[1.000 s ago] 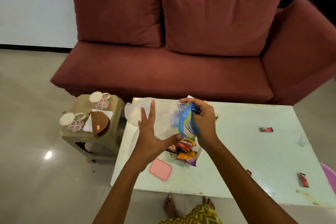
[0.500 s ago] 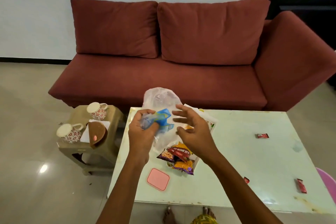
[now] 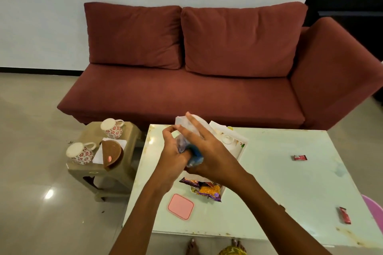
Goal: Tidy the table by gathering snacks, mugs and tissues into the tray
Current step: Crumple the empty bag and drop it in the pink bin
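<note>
Both hands meet above the white tray (image 3: 243, 144) on the pale green table (image 3: 290, 182): the left hand (image 3: 173, 154) and the right hand (image 3: 209, 154) are each clamped on a crumpled clear-and-blue plastic packet (image 3: 191, 152) pressed between them. Snack packets (image 3: 207, 188) lie in the tray's near end, a pink lid (image 3: 180, 206) just in front of the tray, and 2 floral mugs (image 3: 112, 128) on a stool (image 3: 132, 130) left of the table.

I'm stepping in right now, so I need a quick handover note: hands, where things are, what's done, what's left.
Left hand and right hand together crumple a blue-and-clear plastic bag above the tray.
Done: snack packets and a glass lie in the tray.
Left: two floral mugs on the side stool, two red sachets and a pink lid on the table.
</note>
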